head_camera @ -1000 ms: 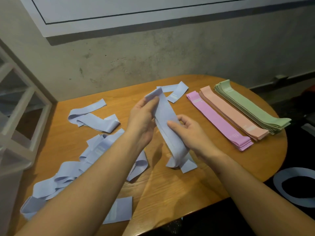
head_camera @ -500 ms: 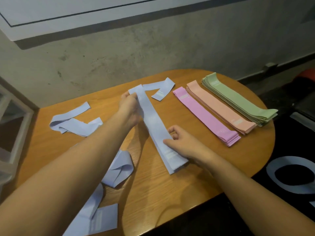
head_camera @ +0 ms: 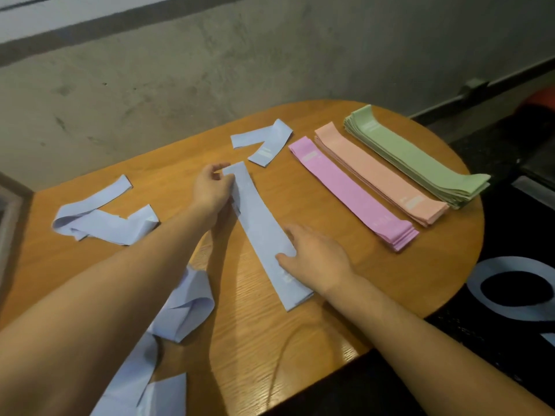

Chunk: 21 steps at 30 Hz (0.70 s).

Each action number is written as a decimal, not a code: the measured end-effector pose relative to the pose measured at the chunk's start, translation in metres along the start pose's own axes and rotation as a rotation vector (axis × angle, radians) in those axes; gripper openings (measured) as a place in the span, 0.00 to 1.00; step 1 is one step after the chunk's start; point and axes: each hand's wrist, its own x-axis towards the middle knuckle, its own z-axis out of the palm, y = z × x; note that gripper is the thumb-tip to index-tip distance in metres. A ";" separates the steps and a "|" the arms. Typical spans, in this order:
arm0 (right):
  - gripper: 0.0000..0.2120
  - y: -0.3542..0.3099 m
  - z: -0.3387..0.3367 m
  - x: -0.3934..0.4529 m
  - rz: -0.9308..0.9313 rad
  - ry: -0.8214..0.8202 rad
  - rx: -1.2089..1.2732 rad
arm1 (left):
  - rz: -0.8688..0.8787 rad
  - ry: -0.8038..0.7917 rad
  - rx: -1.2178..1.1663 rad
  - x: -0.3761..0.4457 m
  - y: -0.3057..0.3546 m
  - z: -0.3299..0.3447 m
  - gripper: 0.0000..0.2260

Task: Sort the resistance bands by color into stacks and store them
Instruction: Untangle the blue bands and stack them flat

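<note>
Blue band (head_camera: 264,232) flat on wooden table (head_camera: 345,310), long axis running far-left to near-right. Left hand (head_camera: 211,192) pinching far end, fingers curled; right hand (head_camera: 315,256) pressing near end, fingers straight.

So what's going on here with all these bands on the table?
A person is sorting resistance bands by color on a wooden table. Pink, peach and green stacks lie side by side at the right. The left hand pinches the far end of a flat blue band, while the right hand presses its near half down with straight fingers, laying it out beside the pink stack. More blue bands lie loose at the left, at the near edge and toward the back.
</note>
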 end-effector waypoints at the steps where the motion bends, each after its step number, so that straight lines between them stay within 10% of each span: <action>1: 0.25 0.001 0.000 0.000 0.004 -0.011 -0.053 | 0.025 -0.008 0.040 0.003 -0.001 0.000 0.11; 21: 0.18 -0.005 -0.023 0.001 -0.069 -0.012 -0.115 | 0.306 -0.075 0.347 -0.008 -0.024 -0.021 0.13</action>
